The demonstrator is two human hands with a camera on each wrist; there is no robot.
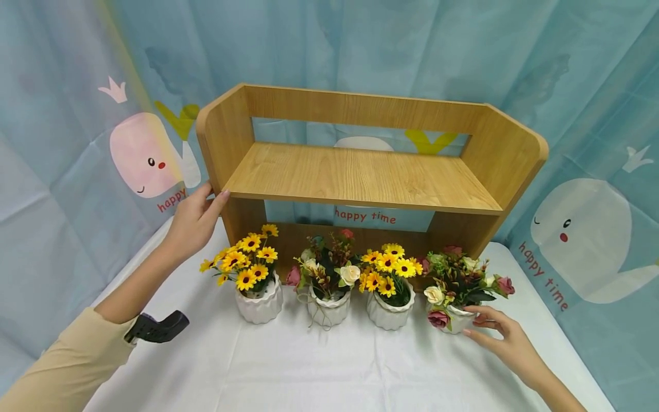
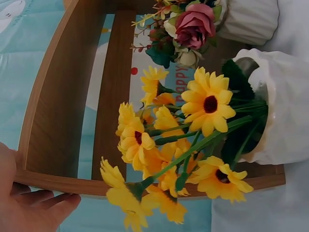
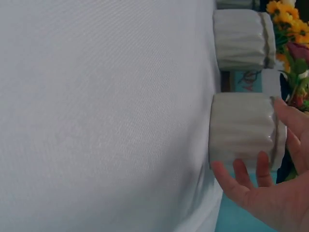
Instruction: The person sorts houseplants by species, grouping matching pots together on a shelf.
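A two-tier wooden shelf (image 1: 360,174) stands at the back. My left hand (image 1: 194,220) grips the front edge of its left side panel, with the thumb in front and the other fingers partly hidden behind. In the left wrist view, that hand (image 2: 34,203) shows at the panel's edge. A white pot (image 3: 244,128) with pink and cream roses (image 1: 455,280) stands at the right end of a row. My right hand (image 1: 507,343) curls round its right side. In the right wrist view, the thumb lies over the rim and the fingers (image 3: 263,169) along the side.
Left of the rose pot are yellow daisies (image 1: 387,269) in a white pot, a second rose pot (image 1: 328,309), and another daisy pot (image 1: 259,306) below my left hand. All stand on a white cloth (image 1: 309,372) before the shelf. Blue printed curtains (image 1: 386,46) hang behind.
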